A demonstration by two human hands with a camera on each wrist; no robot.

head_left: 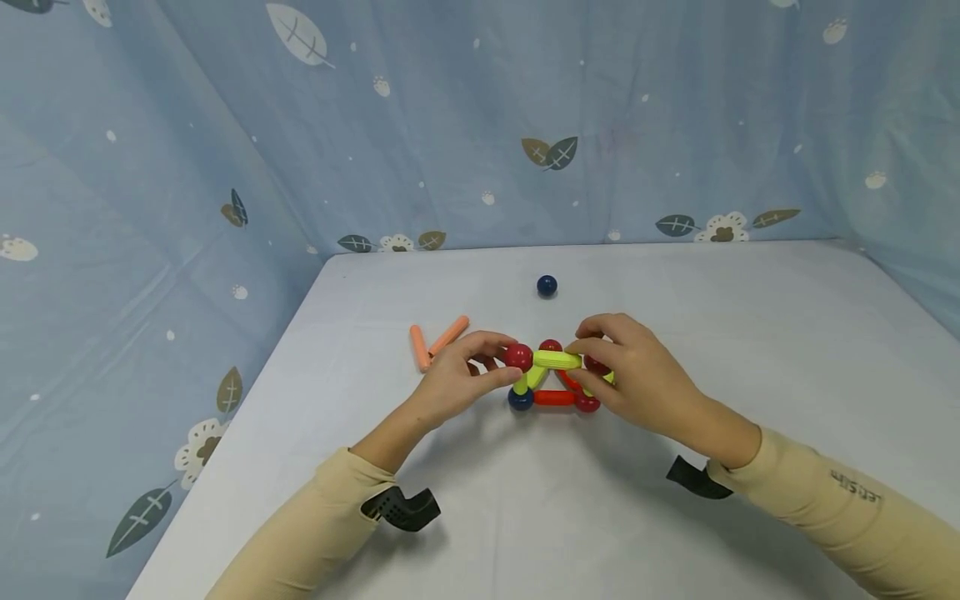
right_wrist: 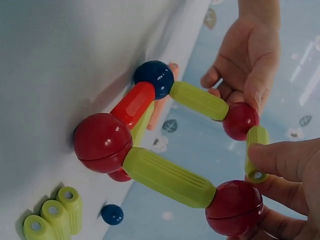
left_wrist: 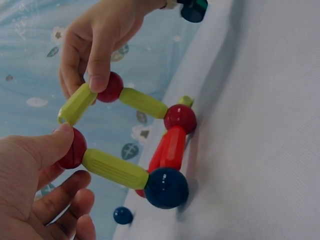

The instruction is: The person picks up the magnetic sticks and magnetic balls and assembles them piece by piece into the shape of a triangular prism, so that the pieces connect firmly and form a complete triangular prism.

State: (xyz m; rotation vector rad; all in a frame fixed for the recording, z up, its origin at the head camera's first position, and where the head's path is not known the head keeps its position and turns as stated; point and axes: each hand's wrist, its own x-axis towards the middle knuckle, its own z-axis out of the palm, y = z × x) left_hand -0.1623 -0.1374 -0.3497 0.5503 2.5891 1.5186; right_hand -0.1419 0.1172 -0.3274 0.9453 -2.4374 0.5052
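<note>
Between thumb and fingers, my left hand (head_left: 467, 371) pinches a red ball (head_left: 518, 357) on top of an upright yellow-green stick (left_wrist: 116, 169). My right hand (head_left: 637, 375) pinches a level yellow-green magnetic stick (head_left: 557, 360) between thumb and fingers. Its ends sit close to the left red ball and to another red ball (right_wrist: 234, 207) at my right fingers; a round metal spot shows at one end in each wrist view. Below, the frame has a blue ball (head_left: 521, 398), a red stick (head_left: 554, 398) and a red corner ball (head_left: 587, 403). My right hand partly hides the frame's right side.
A loose blue ball (head_left: 547, 286) lies behind the frame. Two orange sticks (head_left: 450, 335) lie beyond my left hand. Several yellow-green sticks (right_wrist: 55, 217) lie side by side on the white tabletop (head_left: 480, 517). A blue curtain (head_left: 450, 125) hangs at the back.
</note>
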